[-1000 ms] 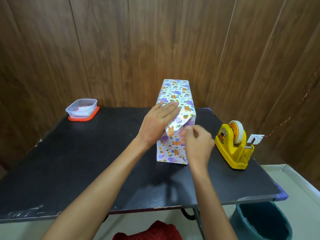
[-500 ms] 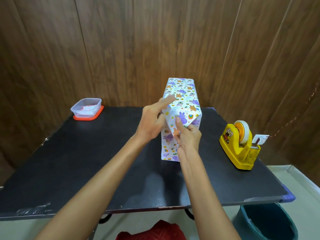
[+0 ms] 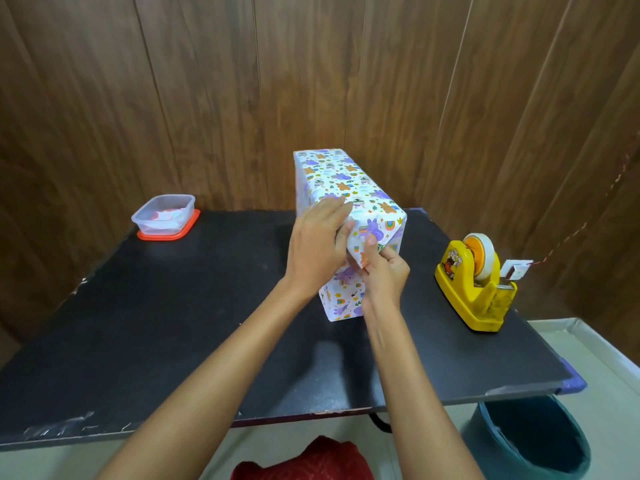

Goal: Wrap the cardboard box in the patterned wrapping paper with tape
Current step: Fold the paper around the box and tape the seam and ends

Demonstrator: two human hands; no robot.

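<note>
Paper-wrapped box (image 3: 341, 181), left hand (image 3: 315, 247) laid flat and open against its top edge, right hand (image 3: 386, 277) pinching folded flap (image 3: 372, 230).

Wrapped box (image 3: 346, 188) stood mid-table (image 3: 173, 323), its length running away from the person. Container (image 3: 162, 216) sat at the far-left corner, tape dispenser (image 3: 474, 289) right of the box, bin (image 3: 530, 441) under the near-right corner.

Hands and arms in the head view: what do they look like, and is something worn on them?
The left hand and right hand are bare: no gloves, rings or watch visible. No sleeves show as far as the picture's lower edge.
</note>
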